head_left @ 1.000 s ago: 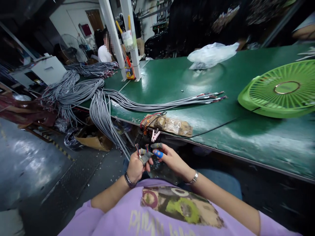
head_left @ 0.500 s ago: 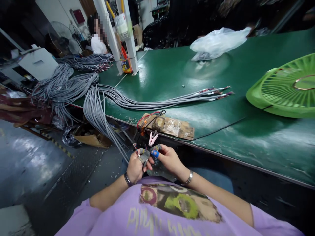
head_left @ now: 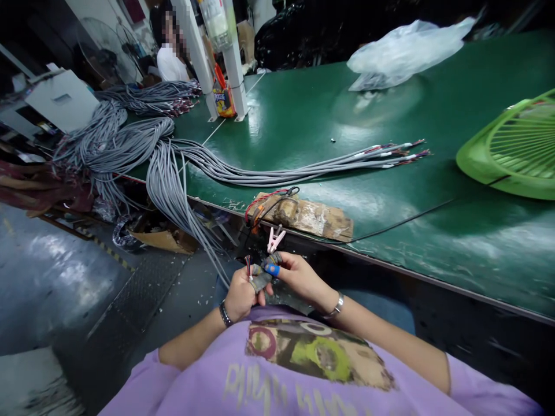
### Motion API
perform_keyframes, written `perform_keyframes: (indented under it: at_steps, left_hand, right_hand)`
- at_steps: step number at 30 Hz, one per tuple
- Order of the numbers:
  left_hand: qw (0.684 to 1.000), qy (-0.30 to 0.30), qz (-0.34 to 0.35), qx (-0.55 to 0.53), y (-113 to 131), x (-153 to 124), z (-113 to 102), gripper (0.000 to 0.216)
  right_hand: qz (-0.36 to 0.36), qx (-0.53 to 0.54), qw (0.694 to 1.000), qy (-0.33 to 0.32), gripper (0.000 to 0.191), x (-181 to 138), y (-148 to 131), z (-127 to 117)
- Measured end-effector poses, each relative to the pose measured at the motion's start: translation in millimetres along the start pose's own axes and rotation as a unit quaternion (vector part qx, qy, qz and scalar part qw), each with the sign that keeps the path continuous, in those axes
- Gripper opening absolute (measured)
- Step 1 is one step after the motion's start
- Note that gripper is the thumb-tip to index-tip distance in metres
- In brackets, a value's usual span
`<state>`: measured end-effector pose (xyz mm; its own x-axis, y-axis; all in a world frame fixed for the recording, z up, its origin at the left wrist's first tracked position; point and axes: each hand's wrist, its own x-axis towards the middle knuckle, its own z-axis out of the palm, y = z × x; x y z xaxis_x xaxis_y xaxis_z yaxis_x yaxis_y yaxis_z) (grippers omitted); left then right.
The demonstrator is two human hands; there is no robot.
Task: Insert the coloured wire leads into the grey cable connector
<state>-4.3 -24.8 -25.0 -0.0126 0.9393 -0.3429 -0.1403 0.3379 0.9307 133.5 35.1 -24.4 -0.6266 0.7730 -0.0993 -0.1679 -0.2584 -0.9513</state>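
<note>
In front of my chest, below the bench edge, both hands meet. My left hand point(head_left: 241, 293) is closed around the end of a grey cable, and thin coloured wires point(head_left: 248, 268) stick up from its grip. Grey wrapping covers some of its fingers. My right hand point(head_left: 301, 281) pinches close against the left fingertips; blue and grey tape wraps its thumb and index finger. Whatever lies in that pinch is too small and hidden to make out. Just above the fingers, a pink clip point(head_left: 275, 239) sits at the bench edge beside a wooden block point(head_left: 318, 219).
Grey cables point(head_left: 277, 178) stretch over the green bench point(head_left: 299, 115), with a large heap point(head_left: 130, 144) at left. A green fan point(head_left: 520, 144) stands at right, a plastic bag point(head_left: 407, 55) behind. A person point(head_left: 171, 60) is beyond the white post point(head_left: 238, 95).
The view has shifted slightly, moving the bench things up and mostly to the right in the picture. My hands stay together, and the coloured wires now stand more upright.
</note>
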Motion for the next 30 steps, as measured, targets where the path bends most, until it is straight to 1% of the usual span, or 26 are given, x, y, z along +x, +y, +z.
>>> perform_keyframes:
  at_steps: [4,7,9,12,15,17,21,27,30]
  left_hand:
    - [1.000,0.012,0.010,-0.015,-2,-2,0,0.035]
    - [0.999,0.022,0.018,-0.030,-1,-3,0,0.032]
    - [0.998,0.035,0.019,-0.047,1,-5,-2,0.030]
    - [0.996,0.056,0.025,-0.067,1,-7,-4,0.028]
    - [0.995,0.061,0.038,-0.065,-2,-10,-6,0.027]
    - [0.997,0.049,0.037,-0.050,-4,-11,-7,0.028]
    - [0.999,0.015,0.028,-0.026,-6,-12,-7,0.029]
    - [0.993,0.071,0.056,-0.072,-6,-10,-2,0.031]
    - [0.990,0.081,0.056,-0.102,-6,-8,2,0.031]
  right_hand:
    - [-0.004,-0.023,0.997,0.077,0.031,-3,4,4]
    - [0.002,-0.023,0.994,0.107,0.031,-5,6,6]
    - [0.015,-0.015,0.994,0.105,0.032,-6,5,7]
    - [0.039,0.003,0.996,0.081,0.035,-8,4,9]
    - [0.038,0.008,0.996,0.078,0.035,-9,4,12]
    - [0.018,-0.003,0.997,0.078,0.033,-9,3,14]
    - [-0.009,-0.035,0.998,0.055,0.032,-9,2,16]
    - [-0.016,-0.046,0.994,0.095,0.030,-9,3,14]
    - [-0.018,-0.040,0.994,0.105,0.030,-10,4,13]
